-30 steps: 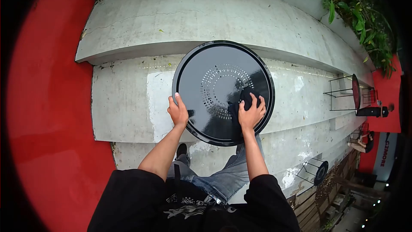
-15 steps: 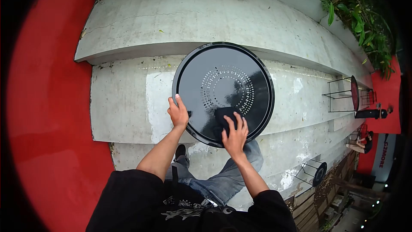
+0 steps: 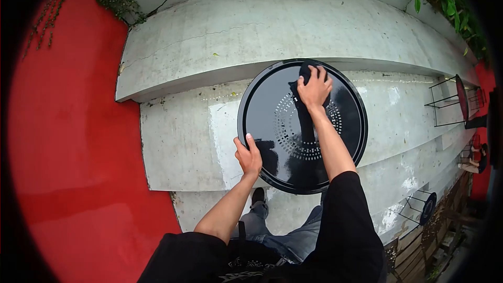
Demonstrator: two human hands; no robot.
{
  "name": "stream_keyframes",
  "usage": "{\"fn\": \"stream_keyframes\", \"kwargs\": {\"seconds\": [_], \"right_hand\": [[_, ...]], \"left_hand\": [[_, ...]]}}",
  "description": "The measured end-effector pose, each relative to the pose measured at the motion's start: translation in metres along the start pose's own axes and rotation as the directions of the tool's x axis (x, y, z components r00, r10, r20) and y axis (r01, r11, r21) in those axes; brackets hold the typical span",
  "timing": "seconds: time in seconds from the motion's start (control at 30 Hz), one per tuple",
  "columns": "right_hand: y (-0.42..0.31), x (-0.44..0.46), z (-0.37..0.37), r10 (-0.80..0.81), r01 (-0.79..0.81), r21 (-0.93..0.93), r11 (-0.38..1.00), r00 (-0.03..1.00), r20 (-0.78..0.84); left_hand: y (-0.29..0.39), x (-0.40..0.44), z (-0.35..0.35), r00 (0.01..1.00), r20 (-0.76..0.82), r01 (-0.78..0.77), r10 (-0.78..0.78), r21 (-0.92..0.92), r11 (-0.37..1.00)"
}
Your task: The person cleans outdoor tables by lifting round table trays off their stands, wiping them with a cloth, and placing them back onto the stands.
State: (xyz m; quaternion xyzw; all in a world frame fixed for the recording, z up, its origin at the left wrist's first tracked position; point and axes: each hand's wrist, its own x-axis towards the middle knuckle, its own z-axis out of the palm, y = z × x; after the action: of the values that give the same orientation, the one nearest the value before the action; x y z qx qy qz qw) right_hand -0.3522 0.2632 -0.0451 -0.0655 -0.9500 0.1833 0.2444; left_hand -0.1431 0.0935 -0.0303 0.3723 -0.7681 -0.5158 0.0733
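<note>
A round black tabletop [image 3: 262,99] with a raised rim and rings of pale dots is in the middle of the view. My left hand [image 3: 248,155] grips its rim at the lower left, thumb on top. Near the far edge, my right hand [image 3: 315,86] presses a black cloth [image 3: 309,71] against the glossy surface, fingers bent over it. Dark reflections show on the top. Whatever bears the tabletop is hidden beneath it.
Pale concrete steps [image 3: 183,147] run across the view, with a red wall or floor [image 3: 78,141] at the left. Wire-legged tables [image 3: 461,99] and a seated person [image 3: 474,160] are at the right. Plants [image 3: 445,2] hang at the top right.
My right hand has moved with the cloth from the near part of the tabletop up to its far edge. The whole view has shifted, with the tabletop now further right.
</note>
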Motion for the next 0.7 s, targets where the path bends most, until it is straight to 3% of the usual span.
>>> {"fn": "stream_keyframes", "kwargs": {"seconds": [0.1, 0.17, 0.27, 0.4, 0.43, 0.5, 0.6, 0.7], "right_hand": [[-0.064, -0.039, -0.004, -0.294, 0.235, 0.341, 0.91, 0.946, 0.134], [-0.092, -0.079, -0.017, -0.505, 0.354, 0.564, 0.746, 0.852, 0.134], [-0.093, -0.103, -0.029, -0.753, 0.556, 0.641, 0.53, 0.656, 0.054], [-0.086, -0.063, -0.017, -0.829, 0.621, 0.613, 0.488, 0.55, 0.103], [-0.085, -0.05, -0.01, -0.82, 0.653, 0.55, 0.521, 0.563, 0.108], [-0.077, -0.022, 0.005, -0.709, 0.607, 0.448, 0.656, 0.7, 0.09], [-0.038, 0.02, 0.019, -0.396, 0.366, 0.245, 0.898, 0.914, 0.086], [0.032, 0.04, 0.002, -0.154, 0.154, 0.011, 0.988, 0.986, 0.068]], "left_hand": [[0.0, -0.001, 0.0, 1.0, -0.009, 0.001, 0.0, 0.014, 1.0], [-0.009, 0.002, 0.001, 1.0, 0.014, -0.008, 0.008, 0.006, 1.0], [-0.008, 0.003, 0.0, 1.0, 0.03, 0.004, -0.004, -0.006, 1.0], [-0.013, 0.005, 0.008, 0.998, -0.049, -0.046, 0.049, 0.065, 0.997], [-0.009, 0.003, 0.005, 0.998, -0.048, -0.041, 0.044, 0.063, 0.997], [-0.009, 0.004, 0.005, 0.998, -0.07, 0.004, 0.004, 0.12, 0.993], [-0.016, 0.008, 0.004, 1.0, 0.012, 0.008, -0.008, 0.067, 0.998], [-0.014, 0.008, 0.002, 0.999, -0.021, -0.037, 0.038, 0.053, 0.998]]}}
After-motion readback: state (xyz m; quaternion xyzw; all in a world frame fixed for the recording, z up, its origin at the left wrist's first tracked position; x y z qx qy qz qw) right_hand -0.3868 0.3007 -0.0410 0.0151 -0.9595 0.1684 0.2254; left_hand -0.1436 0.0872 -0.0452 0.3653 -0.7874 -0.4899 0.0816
